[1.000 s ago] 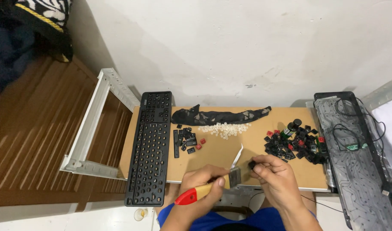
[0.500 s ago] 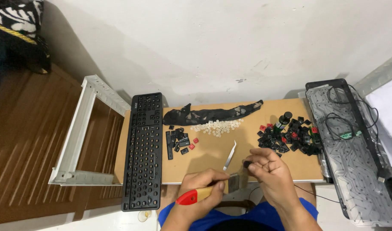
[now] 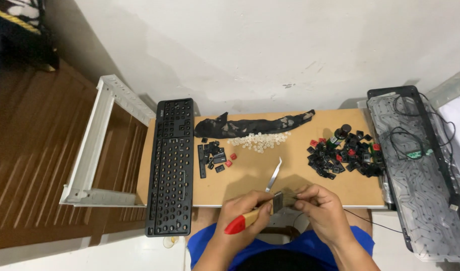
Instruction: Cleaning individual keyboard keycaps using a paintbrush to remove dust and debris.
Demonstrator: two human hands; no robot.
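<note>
My left hand (image 3: 242, 218) grips a small paintbrush (image 3: 262, 211) with a wooden handle and a red end, held level over the near edge of the small wooden table (image 3: 290, 170). My right hand (image 3: 322, 208) pinches a small object against the brush bristles; the object is too small to make out. Metal tweezers (image 3: 273, 174) lie on the table just beyond the hands. A stripped black keyboard frame (image 3: 171, 163) stands lengthwise along the table's left edge.
A big pile of black and red keycaps (image 3: 346, 153) lies at the right, a smaller pile (image 3: 213, 156) at the left, small white domes (image 3: 257, 140) and a dark cloth (image 3: 255, 124) at the back. A keyboard membrane with cable (image 3: 420, 165) lies far right, a white frame (image 3: 94, 145) far left.
The view has shifted slightly, so the table sits lower and more to the right. Both hands stay together at the table's near edge with the brush.
</note>
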